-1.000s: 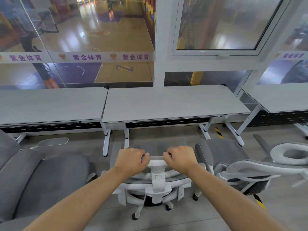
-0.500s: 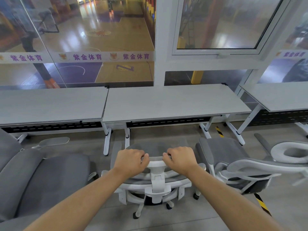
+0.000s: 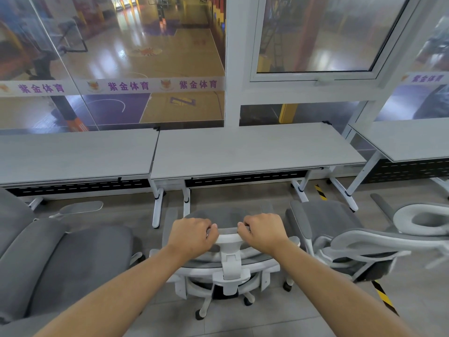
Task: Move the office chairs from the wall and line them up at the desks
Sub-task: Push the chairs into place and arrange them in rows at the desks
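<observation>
A white-framed office chair with grey mesh (image 3: 228,266) stands in front of me, its back toward me, facing the middle desk (image 3: 255,152). My left hand (image 3: 192,235) and my right hand (image 3: 263,232) both grip the top edge of its headrest, fingers curled over it. Its seat sits just short of the desk's front edge. A second grey chair (image 3: 340,229) stands close on the right, turned sideways. A third chair (image 3: 48,261), grey and padded, fills the lower left by the left desk (image 3: 73,156).
A third desk (image 3: 413,142) angles off at the far right. White desk legs (image 3: 156,210) stand ahead of the chair. Glass walls and a window rise behind the desks. Black-and-yellow tape (image 3: 384,297) marks the floor at right.
The held chair has edged slightly forward toward the middle desk. Both hands keep the same grip on the headrest.
</observation>
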`<act>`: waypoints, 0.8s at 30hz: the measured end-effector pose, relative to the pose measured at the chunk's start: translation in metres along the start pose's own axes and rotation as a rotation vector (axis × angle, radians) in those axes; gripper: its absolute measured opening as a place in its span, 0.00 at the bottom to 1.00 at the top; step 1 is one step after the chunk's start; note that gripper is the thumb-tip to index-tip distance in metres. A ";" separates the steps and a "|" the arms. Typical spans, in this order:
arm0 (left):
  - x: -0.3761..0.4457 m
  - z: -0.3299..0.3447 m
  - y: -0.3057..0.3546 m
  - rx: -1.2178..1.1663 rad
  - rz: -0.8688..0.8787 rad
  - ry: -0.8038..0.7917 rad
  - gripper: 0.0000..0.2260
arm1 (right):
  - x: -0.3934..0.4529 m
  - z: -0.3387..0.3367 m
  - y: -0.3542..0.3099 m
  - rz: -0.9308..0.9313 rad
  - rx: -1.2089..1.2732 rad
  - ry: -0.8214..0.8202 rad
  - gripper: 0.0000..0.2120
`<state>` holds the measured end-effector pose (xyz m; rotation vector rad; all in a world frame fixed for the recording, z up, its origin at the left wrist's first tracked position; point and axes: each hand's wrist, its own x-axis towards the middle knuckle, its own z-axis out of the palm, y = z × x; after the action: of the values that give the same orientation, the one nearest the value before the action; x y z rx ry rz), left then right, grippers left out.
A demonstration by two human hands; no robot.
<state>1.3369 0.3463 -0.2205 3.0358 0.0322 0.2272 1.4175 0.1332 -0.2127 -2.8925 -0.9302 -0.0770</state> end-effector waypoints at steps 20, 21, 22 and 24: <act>0.001 0.000 0.003 -0.006 -0.033 -0.059 0.24 | 0.000 -0.004 0.002 -0.008 0.026 -0.050 0.25; 0.000 -0.002 0.004 -0.017 -0.039 -0.073 0.23 | 0.000 -0.004 0.001 0.001 0.042 -0.061 0.25; 0.000 -0.005 0.003 -0.030 -0.043 -0.087 0.22 | 0.002 -0.006 -0.001 0.018 0.068 -0.072 0.25; 0.001 -0.011 0.000 -0.071 -0.044 -0.106 0.20 | 0.009 -0.012 -0.005 0.064 0.129 -0.108 0.25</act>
<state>1.3361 0.3474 -0.2094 2.9680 0.0814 0.0620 1.4222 0.1410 -0.2001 -2.8276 -0.8250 0.1408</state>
